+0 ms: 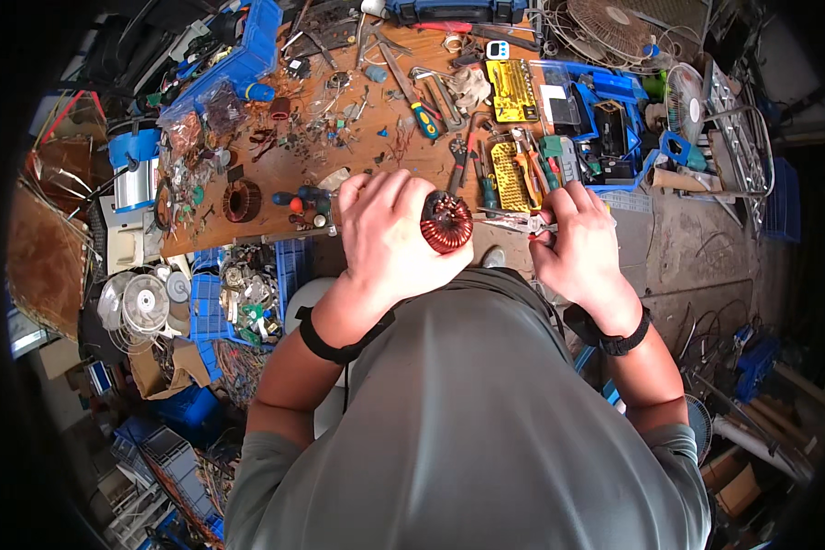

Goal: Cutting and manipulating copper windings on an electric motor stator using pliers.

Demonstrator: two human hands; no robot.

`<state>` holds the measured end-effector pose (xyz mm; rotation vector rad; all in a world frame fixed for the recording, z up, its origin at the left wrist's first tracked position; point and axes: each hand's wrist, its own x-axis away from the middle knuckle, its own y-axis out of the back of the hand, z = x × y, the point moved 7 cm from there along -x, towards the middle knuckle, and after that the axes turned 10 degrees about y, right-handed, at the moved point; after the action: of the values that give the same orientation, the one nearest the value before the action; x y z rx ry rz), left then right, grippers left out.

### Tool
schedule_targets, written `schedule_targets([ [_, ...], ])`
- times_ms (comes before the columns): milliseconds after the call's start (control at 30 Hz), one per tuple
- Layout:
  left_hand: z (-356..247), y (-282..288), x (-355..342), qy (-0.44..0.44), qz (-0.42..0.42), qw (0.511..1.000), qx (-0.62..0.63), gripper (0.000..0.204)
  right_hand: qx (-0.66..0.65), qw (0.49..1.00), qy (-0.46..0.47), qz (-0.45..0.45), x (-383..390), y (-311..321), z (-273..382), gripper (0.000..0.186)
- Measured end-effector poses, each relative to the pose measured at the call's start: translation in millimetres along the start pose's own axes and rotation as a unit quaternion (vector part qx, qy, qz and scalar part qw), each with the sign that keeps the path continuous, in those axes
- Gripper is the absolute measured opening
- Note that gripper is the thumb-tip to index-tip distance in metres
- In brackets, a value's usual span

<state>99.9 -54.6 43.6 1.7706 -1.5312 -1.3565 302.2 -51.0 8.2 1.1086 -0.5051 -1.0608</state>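
My left hand (390, 234) is closed around a copper-wound ring coil (446, 223), with the palm and thumb pressed against its side. Reddish copper turns run round the coil, and its top is dark. In my right hand (577, 238) is a slim metal tool (509, 223) with a touch of red near the fingers. Its narrow end points left toward the coil; whether it touches the windings I cannot tell. My right fingers are curled over the tool and hide most of its handle. Both hands are held in front of my body, at the near edge of the wooden workbench (399, 92).
Another copper coil (241, 201) sits at the bench's left. A yellow bit set (513, 90), a handsaw (412, 96) and orange-handled pliers (528, 160) lie beyond my hands. A blue crate (213, 307) of scrap stands below the bench's left edge; a fan (685, 101) stands far right.
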Motion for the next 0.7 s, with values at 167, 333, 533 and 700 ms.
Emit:
schedule_targets([
  [167,-3.1,-2.5,0.1,0.002,0.042,0.998,0.043,0.041,0.058,0.998,0.039,-0.008,-10.6,12.2,5.3,0.025],
  [333,-3.7,-4.6,-1.0,-0.004,0.083,0.994,0.074,0.039,0.071,0.993,0.085,0.032,-16.0,10.0,5.5,0.023],
  [533,-2.1,-7.3,-0.5,0.001,0.124,0.989,0.078,0.037,0.063,0.994,0.086,0.031,-13.8,5.8,7.4,0.023],
  [700,-2.3,-25.5,6.8,-0.021,0.278,0.947,0.161,0.038,0.068,0.981,0.181,0.032,-29.2,12.6,7.5,0.027],
])
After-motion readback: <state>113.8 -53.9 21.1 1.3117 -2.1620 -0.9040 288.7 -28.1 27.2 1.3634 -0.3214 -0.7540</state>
